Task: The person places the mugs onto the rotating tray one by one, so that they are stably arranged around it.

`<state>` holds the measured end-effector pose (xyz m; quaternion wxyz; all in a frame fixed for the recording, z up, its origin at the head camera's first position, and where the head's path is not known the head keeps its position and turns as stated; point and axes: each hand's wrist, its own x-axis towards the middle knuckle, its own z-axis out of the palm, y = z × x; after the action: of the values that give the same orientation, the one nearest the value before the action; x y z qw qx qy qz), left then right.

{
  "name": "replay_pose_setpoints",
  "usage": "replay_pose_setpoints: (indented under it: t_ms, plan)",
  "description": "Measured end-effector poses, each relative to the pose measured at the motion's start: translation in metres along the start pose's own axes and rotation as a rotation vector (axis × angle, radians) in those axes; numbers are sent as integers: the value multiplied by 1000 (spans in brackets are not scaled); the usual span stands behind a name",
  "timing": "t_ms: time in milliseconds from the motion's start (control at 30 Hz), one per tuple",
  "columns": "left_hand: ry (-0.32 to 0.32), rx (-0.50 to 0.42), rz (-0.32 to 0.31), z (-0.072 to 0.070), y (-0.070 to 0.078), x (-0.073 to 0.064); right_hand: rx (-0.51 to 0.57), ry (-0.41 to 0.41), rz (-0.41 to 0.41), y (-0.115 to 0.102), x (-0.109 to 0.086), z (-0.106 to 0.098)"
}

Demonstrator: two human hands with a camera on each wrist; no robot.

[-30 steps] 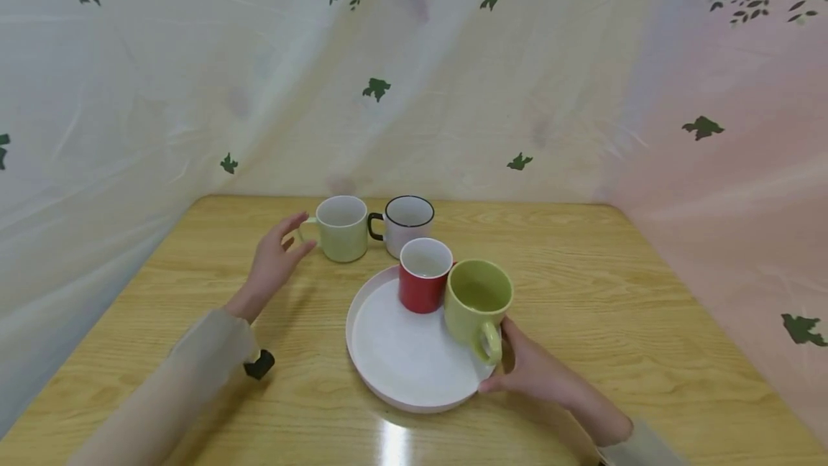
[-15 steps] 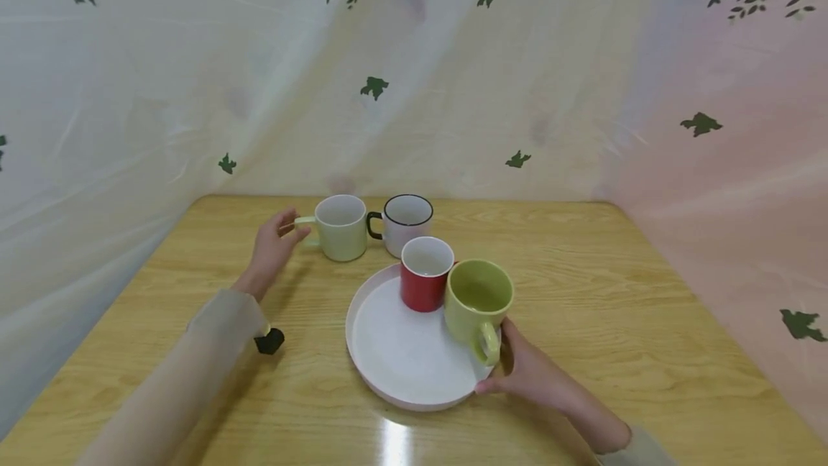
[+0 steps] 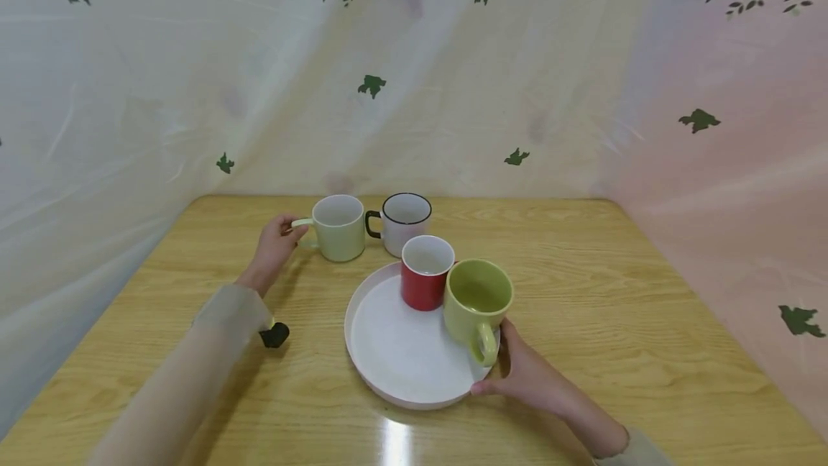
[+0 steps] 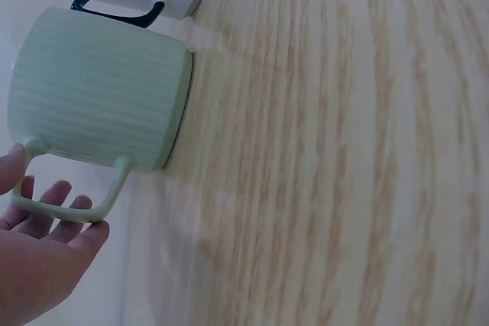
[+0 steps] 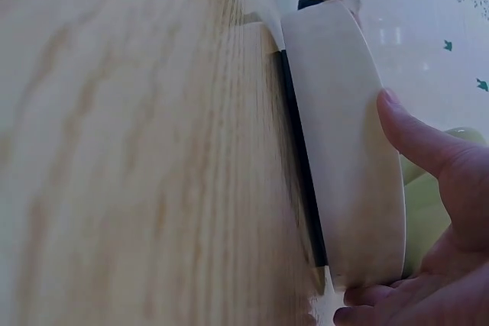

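In the head view, my left hand (image 3: 274, 250) holds the handle of a pale green mug (image 3: 340, 234) standing at the back of the table. The left wrist view shows the fingers (image 4: 90, 240) curled at that handle, with the thumb near its upper end. My right hand (image 3: 532, 372) grips the near right edge of a round white tray (image 3: 401, 358). In the right wrist view, its thumb (image 5: 412, 131) lies on the tray's rim and the fingers reach the wall lower down. A red mug (image 3: 423, 286) and an olive green mug (image 3: 477, 300) stand upright on the tray.
A white mug (image 3: 406, 225) with a black rim and handle stands between the pale green mug and the red one, behind the tray. A patterned cloth (image 3: 440, 78) hangs behind the wooden table (image 3: 582, 272). A small black object (image 3: 274, 335) sits at the left sleeve.
My left hand has closed its fingers on the pale green mug's handle, which has swung slightly. The right hand stays at the tray's edge, and the mugs on the tray keep their places.
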<state>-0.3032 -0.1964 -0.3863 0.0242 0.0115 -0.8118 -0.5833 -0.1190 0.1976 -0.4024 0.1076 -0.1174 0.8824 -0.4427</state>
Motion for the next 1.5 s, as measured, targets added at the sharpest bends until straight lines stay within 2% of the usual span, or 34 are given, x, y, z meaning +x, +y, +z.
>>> replay_pose_setpoints:
  t_ms: [200, 400, 667, 867, 1167, 1500]
  plan:
    - [-20, -63, 44, -3, -6, 1, -4, 1, 20, 0, 0, 0]
    - [-62, -174, 45, -6, -13, 3, 19, -2, 38, 0, 1, 0]
    - [-130, -301, 8, -11, -21, 5, 36, -17, 35, 0, 1, 0]
    - [-153, -422, -34, -12, -24, 5, 33, -23, 38, 0, 1, 0]
    - [-153, -559, -1, -9, -26, 3, 37, -25, 29, 0, 1, 0]
    - [-77, -634, 44, -3, -25, 0, 64, -30, 5, 1, 1, 1]
